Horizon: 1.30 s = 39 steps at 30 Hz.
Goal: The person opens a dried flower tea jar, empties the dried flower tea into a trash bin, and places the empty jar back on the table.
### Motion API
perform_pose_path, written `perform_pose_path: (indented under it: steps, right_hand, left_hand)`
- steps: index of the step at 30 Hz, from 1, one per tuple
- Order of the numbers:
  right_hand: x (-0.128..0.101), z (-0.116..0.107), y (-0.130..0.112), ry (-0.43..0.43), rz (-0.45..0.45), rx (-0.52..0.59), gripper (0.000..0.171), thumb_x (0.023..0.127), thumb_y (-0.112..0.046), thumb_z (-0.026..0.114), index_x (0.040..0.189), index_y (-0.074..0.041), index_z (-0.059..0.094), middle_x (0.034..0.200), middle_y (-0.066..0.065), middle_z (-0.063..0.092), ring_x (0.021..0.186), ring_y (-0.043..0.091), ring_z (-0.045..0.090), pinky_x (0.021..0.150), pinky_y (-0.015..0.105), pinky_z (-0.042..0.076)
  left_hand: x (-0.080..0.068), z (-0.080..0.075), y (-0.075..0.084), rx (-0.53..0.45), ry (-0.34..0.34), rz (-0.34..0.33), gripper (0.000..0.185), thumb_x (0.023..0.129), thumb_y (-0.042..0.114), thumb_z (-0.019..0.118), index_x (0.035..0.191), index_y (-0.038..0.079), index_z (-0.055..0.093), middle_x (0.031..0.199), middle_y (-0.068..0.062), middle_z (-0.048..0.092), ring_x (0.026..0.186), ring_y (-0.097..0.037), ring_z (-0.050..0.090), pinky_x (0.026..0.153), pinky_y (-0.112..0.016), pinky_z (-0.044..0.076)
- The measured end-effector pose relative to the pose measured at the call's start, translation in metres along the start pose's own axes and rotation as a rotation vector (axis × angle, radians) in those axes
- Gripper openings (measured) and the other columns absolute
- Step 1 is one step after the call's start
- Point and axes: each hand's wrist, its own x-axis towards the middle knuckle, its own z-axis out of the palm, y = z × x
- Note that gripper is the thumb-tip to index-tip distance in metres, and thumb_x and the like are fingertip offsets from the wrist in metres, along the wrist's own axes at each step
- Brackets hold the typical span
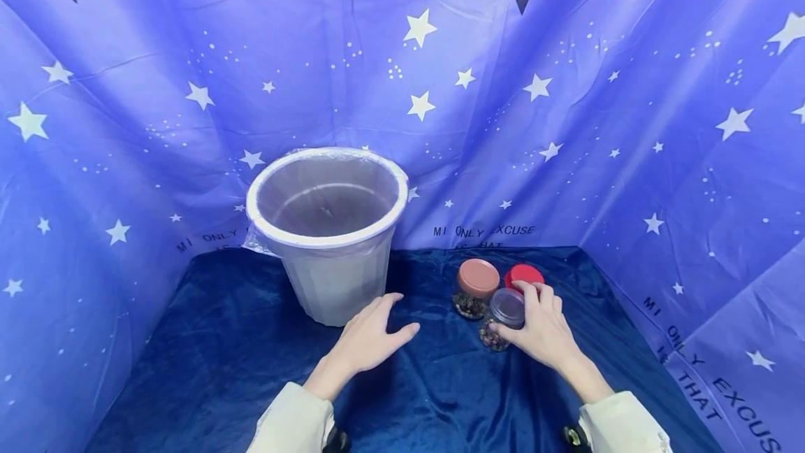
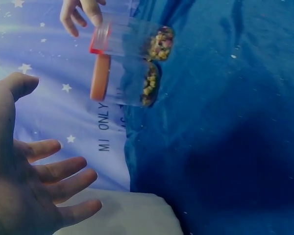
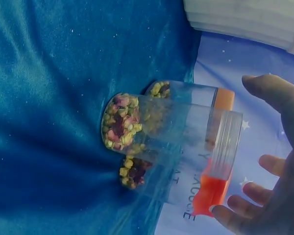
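Three see-through jars stand close together at the right of the table. The nearest jar [image 1: 493, 335] has a clear top and holds dried flower buds [image 3: 120, 122], pink and yellow. Behind it to the left is a jar with an orange-brown lid [image 1: 479, 277]; a red-lidded jar [image 1: 527, 273] is partly hidden at the back right. My right hand [image 1: 546, 327] reaches around the top of the clear-topped jar, thumb and fingers spread in the right wrist view. My left hand [image 1: 370, 335] hovers before the bin with fingers extended and nothing in it.
A tall white bin [image 1: 339, 285] with a clear plastic liner over its rim stands left of the jars. Dark blue cloth [image 1: 220, 369] covers the table. Star-patterned purple-blue curtains [image 1: 339, 54] enclose the back and both sides.
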Motion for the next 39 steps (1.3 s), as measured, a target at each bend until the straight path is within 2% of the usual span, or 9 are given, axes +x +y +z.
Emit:
perform_pose_path:
  steps: [4, 7, 12, 17, 20, 23, 27, 33, 39]
  right_hand:
    - [-0.001, -0.002, 0.002, -0.022, 0.038, 0.000, 0.089, 0.071, -0.040, 0.084, 0.137, 0.001, 0.041, 0.122, 0.031, 0.043, 0.105, 0.049, 0.044, 0.080, 0.060, 0.044]
    - [-0.001, -0.001, 0.003, -0.049, 0.085, 0.016, 0.092, 0.071, -0.041, 0.084, 0.136, 0.004, 0.038, 0.120, 0.031, 0.043, 0.106, 0.049, 0.045, 0.077, 0.060, 0.046]
    - [-0.001, 0.001, 0.007, -0.109, 0.196, 0.060, 0.094, 0.072, -0.041, 0.083, 0.136, 0.008, 0.036, 0.124, 0.034, 0.045, 0.112, 0.049, 0.049, 0.084, 0.062, 0.045]
    - [0.001, 0.006, 0.014, -0.208, 0.298, 0.047, 0.087, 0.074, -0.043, 0.079, 0.131, 0.010, 0.040, 0.123, 0.037, 0.050, 0.111, 0.051, 0.054, 0.086, 0.063, 0.045]
    - [0.002, 0.012, 0.021, -0.276, 0.305, 0.027, 0.084, 0.077, -0.047, 0.076, 0.128, 0.012, 0.044, 0.121, 0.036, 0.055, 0.111, 0.052, 0.056, 0.087, 0.062, 0.046]
    - [0.003, 0.020, 0.027, -0.312, 0.295, 0.022, 0.086, 0.077, -0.051, 0.075, 0.128, 0.013, 0.046, 0.121, 0.036, 0.058, 0.111, 0.053, 0.057, 0.088, 0.062, 0.047]
    - [0.003, 0.029, 0.032, -0.336, 0.314, 0.089, 0.094, 0.079, -0.055, 0.074, 0.135, 0.013, 0.040, 0.129, 0.037, 0.055, 0.118, 0.054, 0.054, 0.092, 0.062, 0.046]
    - [0.002, 0.039, 0.041, -0.367, 0.357, 0.208, 0.094, 0.082, -0.052, 0.073, 0.143, 0.007, 0.034, 0.141, 0.036, 0.046, 0.132, 0.053, 0.043, 0.101, 0.062, 0.042]
    - [0.002, 0.055, 0.048, -0.337, 0.334, 0.260, 0.085, 0.080, -0.049, 0.076, 0.139, 0.003, 0.043, 0.134, 0.031, 0.055, 0.127, 0.047, 0.051, 0.101, 0.058, 0.043]
  left_hand:
    - [0.011, 0.002, 0.006, 0.009, -0.006, 0.024, 0.068, 0.091, 0.056, 0.056, 0.143, 0.012, 0.047, 0.141, -0.011, 0.056, 0.130, -0.031, 0.054, 0.102, -0.053, 0.046]
    - [0.016, 0.004, 0.008, 0.072, -0.016, 0.047, 0.069, 0.091, 0.055, 0.056, 0.142, 0.010, 0.049, 0.137, -0.012, 0.058, 0.126, -0.032, 0.057, 0.099, -0.053, 0.047]
    - [0.019, 0.008, 0.006, 0.192, -0.046, 0.058, 0.067, 0.090, 0.055, 0.057, 0.139, 0.010, 0.051, 0.131, -0.012, 0.061, 0.117, -0.033, 0.060, 0.095, -0.051, 0.049]
    - [0.020, 0.014, 0.002, 0.186, -0.050, 0.039, 0.066, 0.089, 0.054, 0.058, 0.138, 0.010, 0.052, 0.130, -0.013, 0.061, 0.116, -0.033, 0.061, 0.094, -0.051, 0.050]
    - [0.022, 0.018, 0.002, 0.181, -0.053, 0.034, 0.065, 0.089, 0.054, 0.058, 0.137, 0.010, 0.052, 0.130, -0.013, 0.061, 0.116, -0.033, 0.061, 0.094, -0.051, 0.050]
    - [0.024, 0.022, 0.002, 0.237, -0.077, 0.051, 0.066, 0.089, 0.055, 0.056, 0.139, 0.012, 0.051, 0.132, -0.011, 0.060, 0.119, -0.031, 0.059, 0.098, -0.050, 0.048]
    - [0.025, 0.025, 0.000, 0.300, -0.108, 0.068, 0.065, 0.090, 0.054, 0.056, 0.140, 0.013, 0.049, 0.135, -0.009, 0.058, 0.125, -0.030, 0.055, 0.104, -0.052, 0.044]
    - [0.025, 0.024, -0.005, 0.283, -0.085, 0.061, 0.065, 0.090, 0.055, 0.056, 0.140, 0.014, 0.050, 0.132, -0.008, 0.059, 0.121, -0.028, 0.057, 0.100, -0.050, 0.046]
    - [0.023, 0.014, -0.011, 0.185, -0.058, 0.081, 0.063, 0.090, 0.051, 0.057, 0.139, 0.012, 0.050, 0.132, -0.009, 0.061, 0.122, -0.029, 0.058, 0.099, -0.049, 0.048]
